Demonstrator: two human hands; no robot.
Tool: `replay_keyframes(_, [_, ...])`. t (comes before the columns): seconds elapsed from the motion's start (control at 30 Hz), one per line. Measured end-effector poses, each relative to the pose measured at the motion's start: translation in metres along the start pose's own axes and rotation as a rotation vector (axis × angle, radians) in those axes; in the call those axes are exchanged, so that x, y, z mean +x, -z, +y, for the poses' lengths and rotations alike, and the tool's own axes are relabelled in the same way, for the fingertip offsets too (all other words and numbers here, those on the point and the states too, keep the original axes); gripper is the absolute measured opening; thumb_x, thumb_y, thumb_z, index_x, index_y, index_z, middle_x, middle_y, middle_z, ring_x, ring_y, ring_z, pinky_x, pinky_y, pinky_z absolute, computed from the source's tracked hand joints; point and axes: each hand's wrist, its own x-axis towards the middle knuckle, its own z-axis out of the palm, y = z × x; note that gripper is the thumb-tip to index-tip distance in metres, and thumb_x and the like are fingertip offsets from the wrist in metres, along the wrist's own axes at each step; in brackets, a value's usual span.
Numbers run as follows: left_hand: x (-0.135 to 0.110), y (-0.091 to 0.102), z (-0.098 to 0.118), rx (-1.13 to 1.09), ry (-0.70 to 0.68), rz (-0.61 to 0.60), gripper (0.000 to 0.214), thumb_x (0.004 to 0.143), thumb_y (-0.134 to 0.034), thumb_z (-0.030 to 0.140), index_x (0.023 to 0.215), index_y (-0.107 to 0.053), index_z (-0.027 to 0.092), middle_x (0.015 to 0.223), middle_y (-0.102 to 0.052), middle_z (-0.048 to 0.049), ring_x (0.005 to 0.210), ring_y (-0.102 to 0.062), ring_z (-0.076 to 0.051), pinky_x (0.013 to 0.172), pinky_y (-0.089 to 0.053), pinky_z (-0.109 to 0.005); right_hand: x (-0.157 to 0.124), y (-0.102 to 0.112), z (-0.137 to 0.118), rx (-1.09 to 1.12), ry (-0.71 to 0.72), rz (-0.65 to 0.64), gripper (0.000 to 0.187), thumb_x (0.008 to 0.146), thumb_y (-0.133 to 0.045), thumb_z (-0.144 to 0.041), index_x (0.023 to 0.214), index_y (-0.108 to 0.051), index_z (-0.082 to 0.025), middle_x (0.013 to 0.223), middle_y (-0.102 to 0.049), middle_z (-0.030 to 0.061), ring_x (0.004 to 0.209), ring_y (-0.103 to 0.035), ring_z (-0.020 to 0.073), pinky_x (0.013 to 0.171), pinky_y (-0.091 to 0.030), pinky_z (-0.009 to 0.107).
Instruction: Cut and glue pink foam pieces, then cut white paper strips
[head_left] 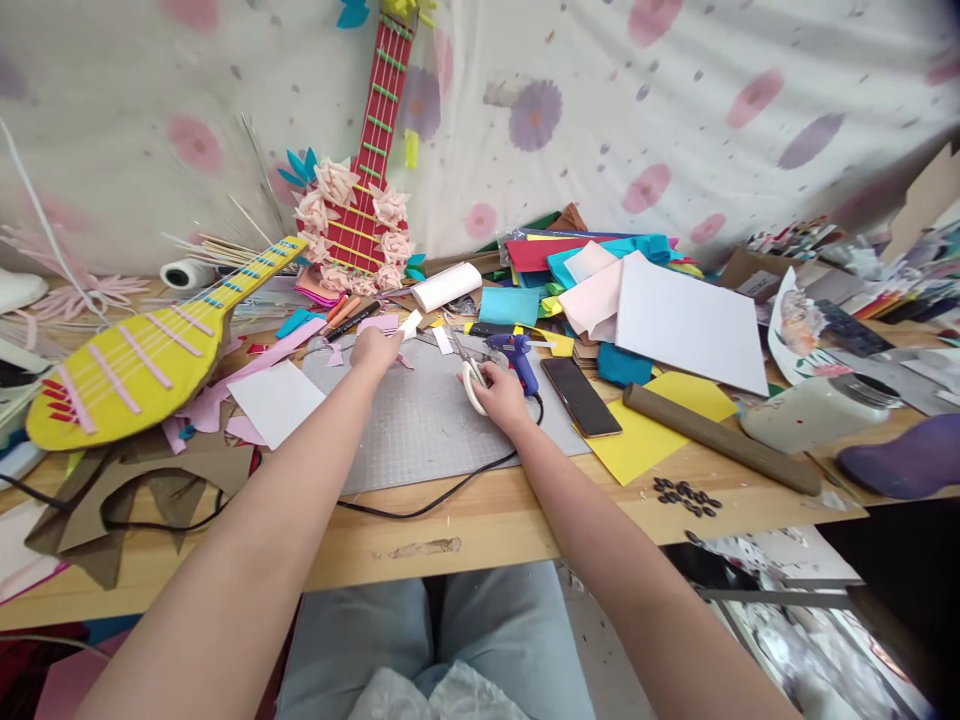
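My right hand (501, 396) is closed around the white handles of a pair of scissors (472, 384), whose metal blades point away from me over the grey cutting mat (420, 440). At the mat's far edge, my left hand (375, 350) pinches a small piece of white paper (410, 324). A second white paper strip (442, 341) lies between the hands. Just beyond my right hand is a blue glue gun (516, 358), its black cord curving across the mat. A phone (581, 397) lies to the right of it.
A yellow paper instrument (142, 370) lies at left, and a red one (367, 170) leans on the curtain. White paper (276, 400) lies by my left forearm. A white board (690, 320), cardboard tube (720, 440), jar (814, 410) and several black pieces (686, 495) are at right.
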Motion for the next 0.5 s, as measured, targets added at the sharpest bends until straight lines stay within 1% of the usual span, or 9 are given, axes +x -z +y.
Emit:
replay_keyframes(0.07, [0.002,0.007,-0.008,0.042,0.012,0.019,0.033,0.063,-0.068,0.025,0.093,-0.060,0.014,0.076,-0.068,-0.0125,0.082,-0.064,-0.027,0.069,-0.045,-0.033,0.000,-0.001,-0.001,-0.024,0.002,-0.002,0.032,0.074,-0.048,-0.052,0.074,-0.058,-0.021,0.067,-0.058,-0.0007,0.058,-0.046,0.0122,0.054,-0.028,0.023])
replay_keyframes(0.13, [0.003,0.012,-0.014,0.069,0.018,0.027,0.034,0.062,-0.067,0.022,0.094,-0.061,0.015,0.073,-0.068,-0.0100,0.073,-0.065,-0.025,0.067,-0.045,-0.033,0.000,-0.001,-0.001,-0.035,-0.006,-0.002,0.032,0.073,-0.048,-0.051,0.074,-0.058,-0.021,0.066,-0.058,-0.0005,0.058,-0.046,0.0123,0.054,-0.028,0.023])
replay_keyframes(0.23, [0.002,0.012,-0.015,0.120,-0.030,0.052,0.021,0.059,-0.067,0.019,0.079,-0.063,0.016,0.075,-0.067,-0.0078,0.070,-0.063,-0.022,0.065,-0.044,-0.032,0.000,-0.001,-0.001,-0.031,-0.008,0.002,0.032,0.074,-0.048,-0.052,0.073,-0.057,-0.021,0.066,-0.058,-0.0005,0.059,-0.045,0.0125,0.054,-0.028,0.024])
replay_keyframes(0.3, [0.000,0.008,-0.012,0.129,-0.104,0.052,0.011,0.059,-0.065,0.019,0.070,-0.063,0.017,0.076,-0.066,-0.0059,0.072,-0.061,-0.021,0.067,-0.044,-0.031,0.000,-0.001,0.000,-0.016,-0.003,0.010,0.032,0.074,-0.047,-0.052,0.073,-0.057,-0.021,0.066,-0.058,-0.0006,0.059,-0.046,0.0125,0.054,-0.028,0.024])
replay_keyframes(0.4, [-0.008,-0.001,0.001,0.067,-0.212,-0.007,0.006,0.061,-0.061,0.019,0.067,-0.061,0.017,0.072,-0.064,-0.0023,0.071,-0.059,-0.017,0.068,-0.043,-0.028,-0.001,-0.001,0.000,0.005,-0.011,0.014,0.034,0.074,-0.046,-0.053,0.073,-0.057,-0.021,0.068,-0.058,0.0001,0.060,-0.047,0.0129,0.055,-0.029,0.024])
replay_keyframes(0.43, [-0.010,-0.004,0.006,0.033,-0.230,-0.023,0.006,0.062,-0.060,0.018,0.068,-0.060,0.016,0.072,-0.063,-0.0017,0.071,-0.058,-0.017,0.068,-0.043,-0.028,-0.001,-0.001,0.000,0.010,-0.014,0.015,0.034,0.074,-0.046,-0.053,0.074,-0.057,-0.021,0.068,-0.058,0.0003,0.060,-0.047,0.0130,0.055,-0.029,0.024])
replay_keyframes(0.5, [-0.015,-0.010,0.016,-0.059,-0.207,-0.035,0.005,0.064,-0.059,0.018,0.068,-0.059,0.016,0.074,-0.063,-0.0024,0.074,-0.058,-0.017,0.069,-0.043,-0.027,-0.001,-0.001,-0.001,0.015,-0.020,0.020,0.034,0.074,-0.046,-0.053,0.073,-0.057,-0.020,0.068,-0.058,0.0004,0.060,-0.047,0.0129,0.055,-0.030,0.024])
